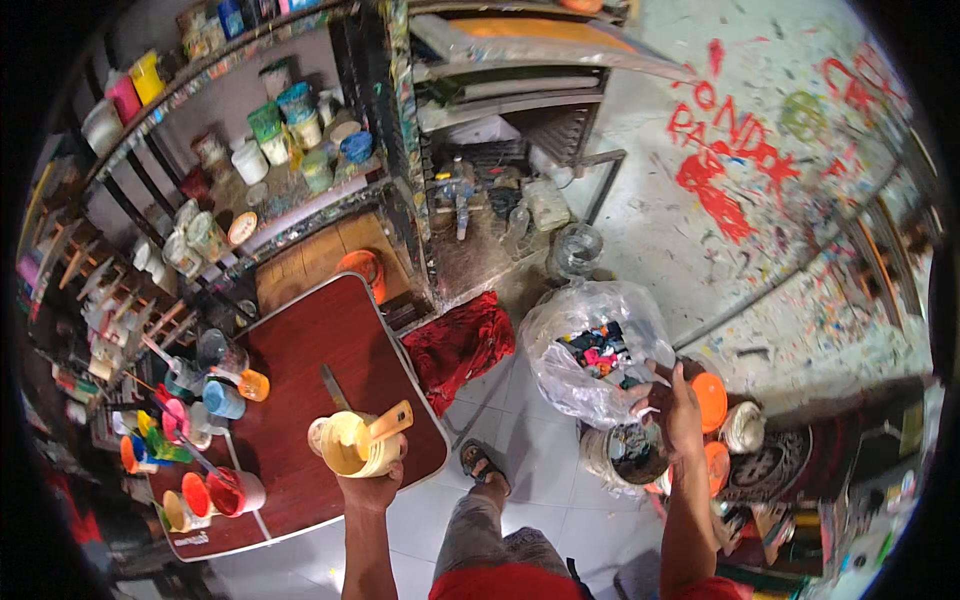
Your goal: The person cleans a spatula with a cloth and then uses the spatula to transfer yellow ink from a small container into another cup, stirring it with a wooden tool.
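Note:
A tub of pale yellow paint [345,452] is in my left hand [372,488], raised above the dark red table. My fingers wrap round its lower side. A wooden-handled tool [392,420] leans in the tub, its lower end in the paint. My right hand [680,412] is beside a clear plastic bag [545,345] holding scraps of coloured cloth [600,352]. Its fingers are stretched and apart, near the bag's right rim. A small whitish patch by the fingertips is too unclear to name. Below stands a bucket [600,460] with dark, crumpled contents.
On the red table [290,350] lie a flat blade [335,387] and several paint cups, including a red one [240,492]. Red cloth [465,345] hangs by the table's right edge. Shelves [270,215] of paint pots stand behind. Orange lids [708,402] sit to the right.

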A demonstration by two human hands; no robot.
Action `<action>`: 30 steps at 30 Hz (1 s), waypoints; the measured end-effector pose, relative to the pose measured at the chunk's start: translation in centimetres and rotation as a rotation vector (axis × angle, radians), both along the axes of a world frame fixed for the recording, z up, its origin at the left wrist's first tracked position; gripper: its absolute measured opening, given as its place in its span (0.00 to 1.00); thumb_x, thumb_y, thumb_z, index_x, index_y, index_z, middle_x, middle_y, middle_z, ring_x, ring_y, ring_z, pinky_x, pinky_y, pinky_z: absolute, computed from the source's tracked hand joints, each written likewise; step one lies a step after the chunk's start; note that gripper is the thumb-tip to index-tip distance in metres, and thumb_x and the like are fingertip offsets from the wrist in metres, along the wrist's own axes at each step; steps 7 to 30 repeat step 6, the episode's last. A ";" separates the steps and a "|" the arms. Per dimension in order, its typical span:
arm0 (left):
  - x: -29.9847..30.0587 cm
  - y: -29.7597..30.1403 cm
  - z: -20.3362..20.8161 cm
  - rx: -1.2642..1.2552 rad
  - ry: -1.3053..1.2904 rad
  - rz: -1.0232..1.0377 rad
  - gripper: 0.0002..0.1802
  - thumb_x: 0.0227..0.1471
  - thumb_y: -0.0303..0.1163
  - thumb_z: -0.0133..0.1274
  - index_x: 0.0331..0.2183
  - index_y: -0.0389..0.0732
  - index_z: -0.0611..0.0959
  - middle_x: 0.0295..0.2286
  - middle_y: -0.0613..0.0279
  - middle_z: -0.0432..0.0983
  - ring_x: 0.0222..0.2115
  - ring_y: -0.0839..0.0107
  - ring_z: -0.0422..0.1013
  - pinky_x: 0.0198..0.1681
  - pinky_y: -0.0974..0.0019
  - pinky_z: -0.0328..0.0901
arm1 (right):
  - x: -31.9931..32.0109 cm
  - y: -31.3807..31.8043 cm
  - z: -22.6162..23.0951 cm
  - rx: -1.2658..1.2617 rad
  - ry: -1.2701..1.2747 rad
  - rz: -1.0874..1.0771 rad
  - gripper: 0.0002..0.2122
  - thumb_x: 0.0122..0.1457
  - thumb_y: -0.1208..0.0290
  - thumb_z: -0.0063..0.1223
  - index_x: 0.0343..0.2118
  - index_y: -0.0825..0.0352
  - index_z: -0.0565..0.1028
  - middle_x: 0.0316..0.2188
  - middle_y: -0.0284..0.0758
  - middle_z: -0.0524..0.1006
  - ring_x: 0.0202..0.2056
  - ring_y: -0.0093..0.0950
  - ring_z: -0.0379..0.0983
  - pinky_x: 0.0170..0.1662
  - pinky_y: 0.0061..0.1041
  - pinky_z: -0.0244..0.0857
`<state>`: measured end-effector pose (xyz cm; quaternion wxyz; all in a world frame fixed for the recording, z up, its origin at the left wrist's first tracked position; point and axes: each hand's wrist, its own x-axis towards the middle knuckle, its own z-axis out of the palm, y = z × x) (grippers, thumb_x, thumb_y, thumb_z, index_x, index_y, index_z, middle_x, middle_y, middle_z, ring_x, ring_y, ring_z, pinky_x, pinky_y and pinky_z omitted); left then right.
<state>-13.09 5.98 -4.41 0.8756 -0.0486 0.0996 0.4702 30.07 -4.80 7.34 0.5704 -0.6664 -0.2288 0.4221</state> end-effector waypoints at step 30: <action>7.2 7.9 -5.9 0.004 0.047 0.101 0.37 0.50 0.63 0.47 0.52 0.47 0.72 0.48 0.50 0.71 0.45 0.51 0.70 0.31 0.54 0.77 | 7.8 15.9 -5.8 0.080 -0.533 -0.069 0.31 0.66 0.45 0.33 0.57 0.71 0.64 0.34 0.39 0.78 0.31 0.26 0.74 0.29 0.24 0.65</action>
